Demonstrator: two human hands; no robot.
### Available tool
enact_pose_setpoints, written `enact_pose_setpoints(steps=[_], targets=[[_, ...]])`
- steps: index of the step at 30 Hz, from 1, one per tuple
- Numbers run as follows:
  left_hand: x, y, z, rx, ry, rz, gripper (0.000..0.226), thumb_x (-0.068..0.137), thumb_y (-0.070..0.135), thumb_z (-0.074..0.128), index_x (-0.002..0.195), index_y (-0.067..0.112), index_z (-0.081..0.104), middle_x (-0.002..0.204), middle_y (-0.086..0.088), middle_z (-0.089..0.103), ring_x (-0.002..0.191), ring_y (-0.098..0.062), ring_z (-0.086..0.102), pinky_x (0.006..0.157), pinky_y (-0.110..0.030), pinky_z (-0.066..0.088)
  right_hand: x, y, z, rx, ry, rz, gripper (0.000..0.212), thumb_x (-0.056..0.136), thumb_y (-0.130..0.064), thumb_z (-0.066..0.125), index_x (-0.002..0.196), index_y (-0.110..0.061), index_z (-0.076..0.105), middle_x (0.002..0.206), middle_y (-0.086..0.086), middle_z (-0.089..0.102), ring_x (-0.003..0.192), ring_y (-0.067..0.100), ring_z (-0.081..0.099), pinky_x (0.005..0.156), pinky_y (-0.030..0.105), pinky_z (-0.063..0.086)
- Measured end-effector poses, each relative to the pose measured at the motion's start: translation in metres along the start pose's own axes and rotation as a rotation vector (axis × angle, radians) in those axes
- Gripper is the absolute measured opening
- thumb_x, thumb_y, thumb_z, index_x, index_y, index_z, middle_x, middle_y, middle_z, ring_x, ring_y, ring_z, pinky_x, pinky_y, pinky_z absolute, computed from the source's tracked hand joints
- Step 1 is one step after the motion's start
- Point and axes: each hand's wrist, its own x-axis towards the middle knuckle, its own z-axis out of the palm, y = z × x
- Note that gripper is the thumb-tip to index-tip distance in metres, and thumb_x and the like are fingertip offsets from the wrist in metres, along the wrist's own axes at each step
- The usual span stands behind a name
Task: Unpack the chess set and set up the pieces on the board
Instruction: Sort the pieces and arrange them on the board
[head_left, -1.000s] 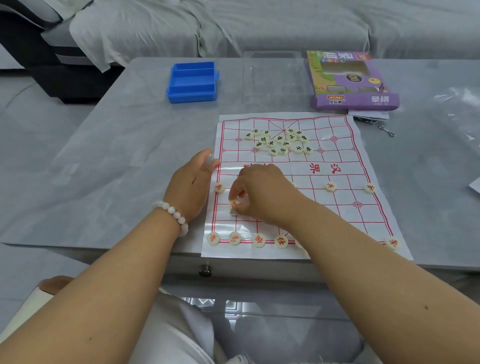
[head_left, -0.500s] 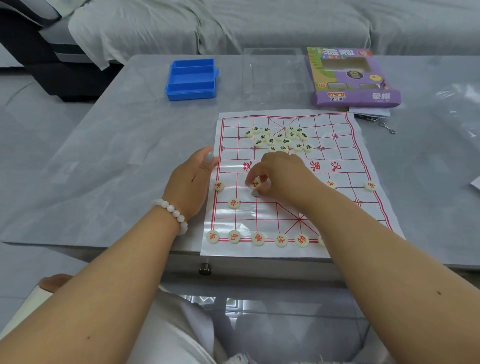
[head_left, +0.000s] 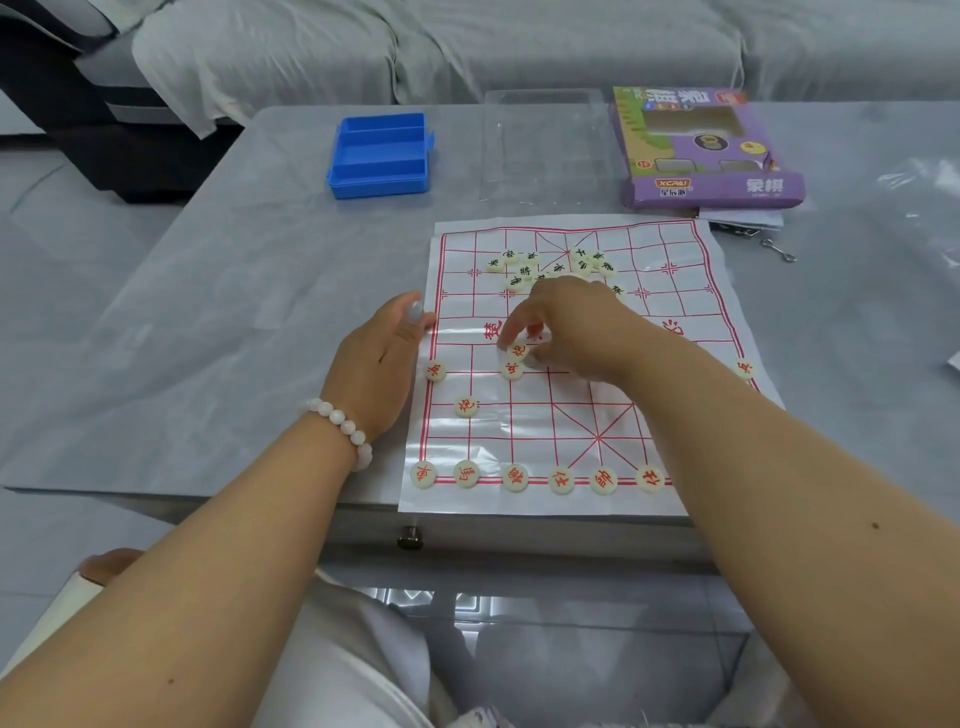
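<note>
Six red-lettered pieces (head_left: 561, 480) sit in a row along the near edge of the paper board (head_left: 691, 291). A bit further in, the left hand (head_left: 376, 364) lies on the table with relaxed fingers, thumb touching the board's left edge. Just right of it, the right hand (head_left: 563, 325) pinches a red piece (head_left: 518, 352) between thumb and fingers, right above another red piece (head_left: 511, 370) lying on the grid. Beyond that hand there's a loose heap of dark-lettered pieces (head_left: 524, 270), then the blue tray (head_left: 382, 156) and purple box (head_left: 711, 150) at the far side.
</note>
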Motion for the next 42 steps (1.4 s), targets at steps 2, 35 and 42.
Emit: enact_pose_setpoints(steps=[2,35,42], targets=[[0.000,0.000,0.000,-0.008,0.002,-0.006,0.046,0.100,0.034,0.021,0.122,0.013,0.055,0.098,0.029,0.037,0.069,0.026,0.040,0.058,0.014,0.024,0.003,-0.001,0.001,0.001,0.000,-0.015,0.028,0.081,-0.026,0.071,0.108,-0.036,0.068,0.104,-0.007,0.061,0.089,0.010,0.048,0.072,0.027,0.035],[0.003,-0.012,0.007,0.074,0.033,0.013,0.054,0.098,0.040,0.018,0.126,0.011,0.054,0.119,0.008,0.051,0.107,-0.012,0.047,0.085,-0.004,0.023,-0.113,0.088,-0.021,0.086,-0.082,0.457,0.027,0.082,-0.020,0.071,0.108,-0.026,0.066,0.099,-0.004,0.060,0.088,0.015,0.057,0.077,0.020,0.042],[0.004,-0.013,0.008,0.073,0.029,0.001,0.053,0.097,0.042,0.018,0.125,0.015,0.054,0.123,0.008,0.051,0.112,-0.013,0.046,0.091,-0.016,0.024,-0.107,0.080,-0.021,0.105,0.094,0.397,0.029,0.081,-0.032,0.071,0.109,-0.028,0.065,0.091,-0.008,0.057,0.082,0.011,0.053,0.075,0.022,0.042]])
